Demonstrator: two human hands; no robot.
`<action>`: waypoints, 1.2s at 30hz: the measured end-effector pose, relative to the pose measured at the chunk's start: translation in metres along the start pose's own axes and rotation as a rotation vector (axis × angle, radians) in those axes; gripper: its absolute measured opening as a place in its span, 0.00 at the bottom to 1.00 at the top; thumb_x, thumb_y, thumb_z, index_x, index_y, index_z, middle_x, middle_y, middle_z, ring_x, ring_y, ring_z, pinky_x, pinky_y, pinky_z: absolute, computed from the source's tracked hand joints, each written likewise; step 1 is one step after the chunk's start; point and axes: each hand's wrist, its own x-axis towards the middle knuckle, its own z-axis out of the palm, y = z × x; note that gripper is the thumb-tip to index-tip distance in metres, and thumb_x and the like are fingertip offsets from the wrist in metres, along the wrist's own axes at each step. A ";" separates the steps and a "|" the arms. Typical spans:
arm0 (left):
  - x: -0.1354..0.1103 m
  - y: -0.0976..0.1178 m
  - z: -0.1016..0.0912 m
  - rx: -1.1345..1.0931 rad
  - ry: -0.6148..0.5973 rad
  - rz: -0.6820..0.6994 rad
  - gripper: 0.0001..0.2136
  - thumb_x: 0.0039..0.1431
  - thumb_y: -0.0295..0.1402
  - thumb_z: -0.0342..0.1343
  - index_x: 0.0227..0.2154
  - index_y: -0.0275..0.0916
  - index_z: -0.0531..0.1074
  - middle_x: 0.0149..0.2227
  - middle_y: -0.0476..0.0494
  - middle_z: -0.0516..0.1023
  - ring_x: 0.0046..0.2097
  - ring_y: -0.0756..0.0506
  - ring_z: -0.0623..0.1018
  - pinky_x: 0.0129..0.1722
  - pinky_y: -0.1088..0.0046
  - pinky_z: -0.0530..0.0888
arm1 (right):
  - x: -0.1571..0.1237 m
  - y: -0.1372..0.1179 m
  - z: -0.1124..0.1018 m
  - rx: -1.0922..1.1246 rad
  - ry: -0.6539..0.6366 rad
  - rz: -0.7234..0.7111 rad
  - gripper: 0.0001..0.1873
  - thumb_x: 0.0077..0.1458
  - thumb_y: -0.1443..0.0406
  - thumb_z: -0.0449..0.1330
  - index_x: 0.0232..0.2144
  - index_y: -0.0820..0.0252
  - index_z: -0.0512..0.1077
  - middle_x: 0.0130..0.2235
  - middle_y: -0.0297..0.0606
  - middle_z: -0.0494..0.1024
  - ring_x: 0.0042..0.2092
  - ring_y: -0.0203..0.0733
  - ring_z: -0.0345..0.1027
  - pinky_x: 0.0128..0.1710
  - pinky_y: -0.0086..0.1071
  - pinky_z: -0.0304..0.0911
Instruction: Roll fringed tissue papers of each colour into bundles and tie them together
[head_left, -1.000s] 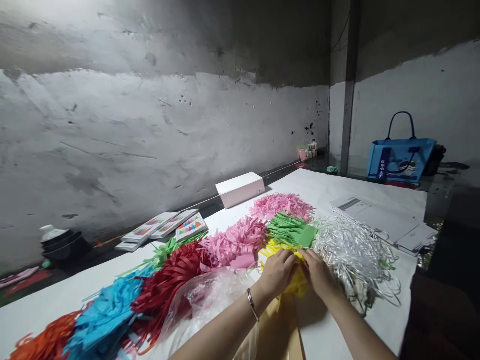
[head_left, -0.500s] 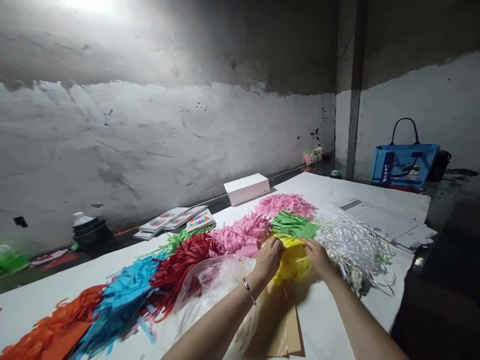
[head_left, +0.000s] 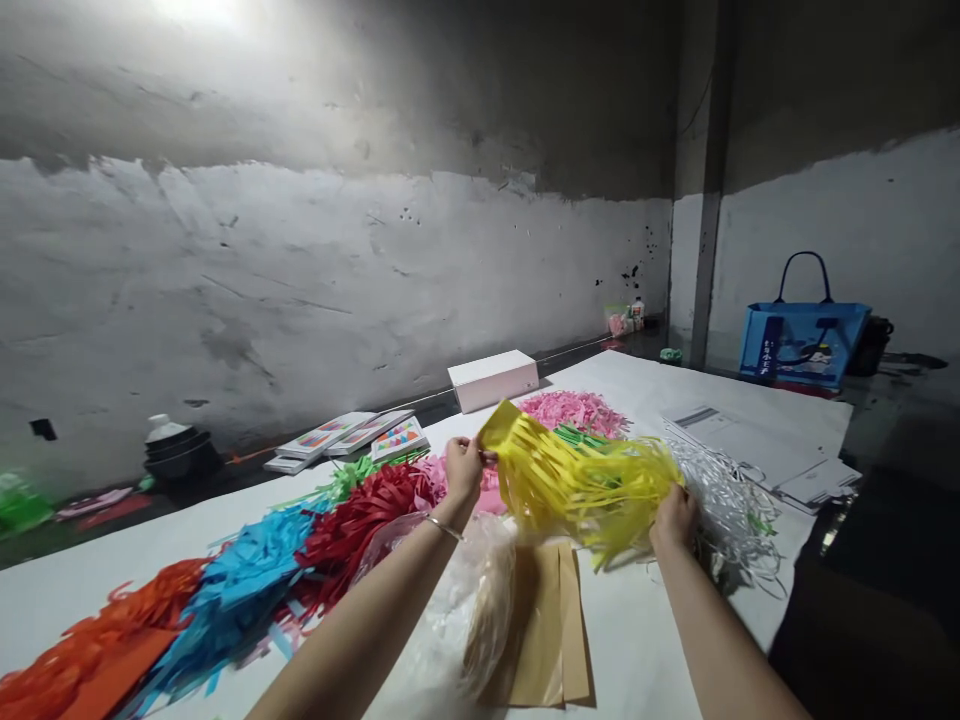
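A bundle of yellow paper strips is stretched between my two hands above the white-covered table. My left hand is closed on its flat, uncut end at the upper left. At the other side my right hand grips the loose strip ends, which are smeared by motion. Under the yellow strips lie a green strip bundle, mostly covered, and a pink one behind it. A clear plastic bag and brown kraft paper envelopes lie below, between my forearms.
Red, blue and orange strip bundles line the left. White shiny strings and flat white sheets lie right. A pale box and patterned cards sit along the wall; a blue bag stands far right.
My hands have moved apart, the left one leftward and up, the right one rightward. The yellow strips went from gathered between them to lifted and spread out over the green bundle.
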 end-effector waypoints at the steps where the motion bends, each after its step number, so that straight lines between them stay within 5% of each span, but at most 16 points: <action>1: 0.008 0.004 0.002 -0.006 0.008 0.002 0.16 0.66 0.37 0.56 0.53 0.37 0.69 0.52 0.39 0.73 0.48 0.41 0.77 0.46 0.58 0.77 | 0.000 -0.001 -0.001 -0.012 0.027 0.020 0.17 0.64 0.58 0.59 0.53 0.58 0.69 0.53 0.42 0.73 0.49 0.44 0.71 0.48 0.44 0.70; 5: 0.009 0.001 0.027 0.038 -0.064 0.059 0.16 0.67 0.37 0.56 0.53 0.37 0.69 0.52 0.39 0.73 0.48 0.42 0.77 0.46 0.58 0.77 | -0.006 -0.007 -0.003 -0.032 0.062 0.027 0.17 0.64 0.58 0.59 0.52 0.59 0.70 0.52 0.42 0.73 0.49 0.44 0.71 0.47 0.44 0.70; 9: -0.040 -0.028 0.059 0.183 -0.284 0.122 0.16 0.66 0.37 0.56 0.53 0.37 0.69 0.53 0.39 0.73 0.49 0.41 0.77 0.47 0.57 0.77 | -0.014 -0.015 -0.002 -0.015 0.087 -0.033 0.17 0.64 0.58 0.59 0.52 0.60 0.70 0.52 0.42 0.74 0.48 0.44 0.72 0.47 0.44 0.70; 12: -0.076 -0.048 0.066 0.322 -0.474 0.203 0.16 0.66 0.38 0.56 0.53 0.37 0.70 0.53 0.39 0.73 0.49 0.41 0.77 0.47 0.57 0.77 | -0.015 -0.018 -0.004 0.006 0.121 -0.066 0.17 0.64 0.58 0.59 0.52 0.60 0.70 0.51 0.41 0.74 0.47 0.43 0.72 0.46 0.43 0.71; 19: -0.108 -0.032 0.016 0.558 -0.805 0.475 0.20 0.60 0.34 0.61 0.55 0.41 0.69 0.62 0.35 0.66 0.58 0.36 0.71 0.58 0.52 0.68 | -0.014 -0.029 -0.015 0.059 0.222 -0.136 0.18 0.64 0.57 0.59 0.52 0.59 0.69 0.52 0.42 0.73 0.48 0.44 0.71 0.48 0.44 0.70; 23: -0.137 -0.019 0.000 0.576 -0.972 0.606 0.22 0.59 0.34 0.62 0.57 0.47 0.69 0.66 0.41 0.63 0.65 0.34 0.63 0.65 0.50 0.58 | -0.030 -0.044 -0.015 0.083 0.137 -0.242 0.17 0.64 0.57 0.59 0.50 0.61 0.70 0.49 0.40 0.75 0.45 0.42 0.72 0.45 0.43 0.70; 26: -0.147 -0.020 0.013 0.565 -0.941 0.603 0.19 0.62 0.34 0.57 0.56 0.44 0.70 0.66 0.39 0.64 0.66 0.34 0.62 0.65 0.47 0.56 | -0.050 -0.064 -0.020 0.076 0.021 -0.346 0.17 0.64 0.54 0.57 0.45 0.63 0.72 0.42 0.39 0.77 0.41 0.41 0.74 0.43 0.40 0.70; 30: -0.137 -0.014 0.030 0.484 -0.801 0.511 0.13 0.67 0.37 0.50 0.46 0.38 0.75 0.53 0.34 0.76 0.55 0.35 0.74 0.56 0.51 0.68 | -0.069 -0.103 -0.058 0.045 -0.110 -0.487 0.22 0.65 0.51 0.51 0.43 0.63 0.73 0.41 0.46 0.80 0.41 0.48 0.75 0.41 0.39 0.69; 34: -0.141 0.019 0.011 0.327 -0.594 0.445 0.24 0.73 0.41 0.30 0.58 0.36 0.64 0.56 0.31 0.72 0.57 0.38 0.72 0.54 0.56 0.70 | -0.084 -0.137 -0.102 -0.042 -0.431 -0.619 0.14 0.62 0.56 0.56 0.43 0.56 0.75 0.41 0.40 0.82 0.40 0.45 0.77 0.41 0.34 0.70; 36: -0.155 0.041 -0.008 0.259 -0.577 0.482 0.26 0.71 0.48 0.38 0.64 0.38 0.54 0.62 0.32 0.66 0.61 0.39 0.69 0.57 0.59 0.68 | -0.096 -0.146 -0.111 -0.086 -0.585 -0.667 0.13 0.61 0.60 0.57 0.45 0.54 0.74 0.41 0.37 0.82 0.40 0.43 0.78 0.39 0.32 0.71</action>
